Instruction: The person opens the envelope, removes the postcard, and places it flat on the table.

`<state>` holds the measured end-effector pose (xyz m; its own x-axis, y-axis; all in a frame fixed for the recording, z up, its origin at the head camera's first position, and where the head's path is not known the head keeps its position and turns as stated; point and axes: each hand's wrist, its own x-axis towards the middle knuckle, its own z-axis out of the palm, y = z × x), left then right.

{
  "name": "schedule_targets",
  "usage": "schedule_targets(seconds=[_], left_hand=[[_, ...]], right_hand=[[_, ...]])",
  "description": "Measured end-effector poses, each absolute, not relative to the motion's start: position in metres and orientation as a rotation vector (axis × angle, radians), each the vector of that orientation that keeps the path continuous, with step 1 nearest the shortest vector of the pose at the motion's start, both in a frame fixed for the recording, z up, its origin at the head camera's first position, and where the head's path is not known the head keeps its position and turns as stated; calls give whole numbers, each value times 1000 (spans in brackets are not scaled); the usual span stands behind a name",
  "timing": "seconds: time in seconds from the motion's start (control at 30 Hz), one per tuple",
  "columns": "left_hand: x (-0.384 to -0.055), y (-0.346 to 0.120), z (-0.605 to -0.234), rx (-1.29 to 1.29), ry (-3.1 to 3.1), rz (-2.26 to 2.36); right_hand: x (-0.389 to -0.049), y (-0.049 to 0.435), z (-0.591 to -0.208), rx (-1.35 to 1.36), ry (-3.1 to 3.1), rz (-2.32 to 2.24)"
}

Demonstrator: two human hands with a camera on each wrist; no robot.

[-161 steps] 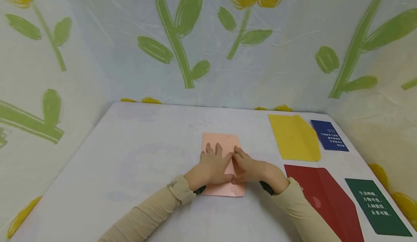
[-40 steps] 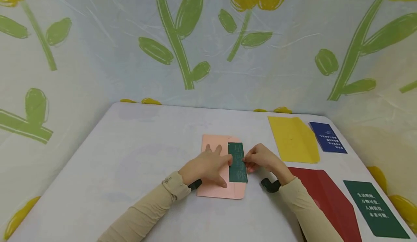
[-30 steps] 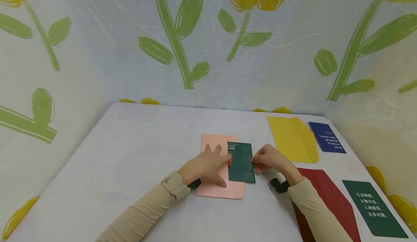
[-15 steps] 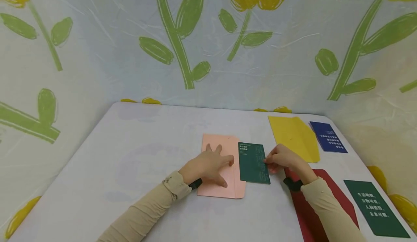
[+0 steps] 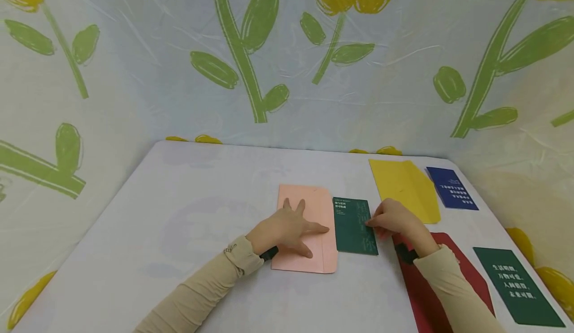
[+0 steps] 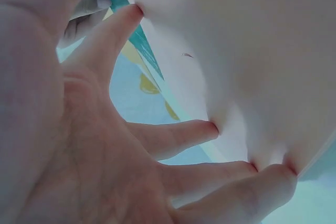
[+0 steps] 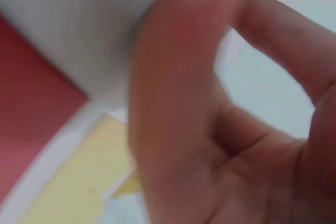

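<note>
A pink envelope (image 5: 305, 192) lies flat at the middle of the table. My left hand (image 5: 287, 231) presses on it with fingers spread; in the left wrist view its fingertips dent the paper (image 6: 262, 51). Just right of the envelope is a dark green card (image 5: 353, 233) with white print along its top left. My right hand (image 5: 396, 218) pinches the card's right edge between thumb and fingers. The card's left edge runs right beside the envelope's right edge. In the right wrist view the hand's fingers (image 7: 173, 103) hide most of the card.
A yellow envelope (image 5: 403, 193) and a blue card (image 5: 453, 188) lie at the back right. Under my right forearm is a red envelope (image 5: 471, 273), with another green card (image 5: 517, 285) to its right. A flower-printed cloth (image 5: 381, 103) rises behind the white table (image 5: 202, 213).
The green card has come out from the pink envelope's right side, drawn rightward by my right hand. Earlier both hands were on the envelope. My left hand has stayed on it, its thumb now straighter.
</note>
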<state>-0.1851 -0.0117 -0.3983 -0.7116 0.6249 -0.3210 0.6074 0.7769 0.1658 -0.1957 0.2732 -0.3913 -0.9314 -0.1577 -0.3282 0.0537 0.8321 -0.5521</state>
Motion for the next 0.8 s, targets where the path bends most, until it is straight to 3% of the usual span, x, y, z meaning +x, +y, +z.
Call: schedule_targets(seconds=[0.17,0.47,0.8], left_hand=[[-185,-12,-397,967,2607,34],[-186,-9,-398,967,2600,-83],[-179,-6,-399,883,2619,-109]], right_hand=[[-189,249,-385,-93,2849,-535],[-179,228,-395,-481,2714,-572],[-177,239,-402,-448,2559,-610]])
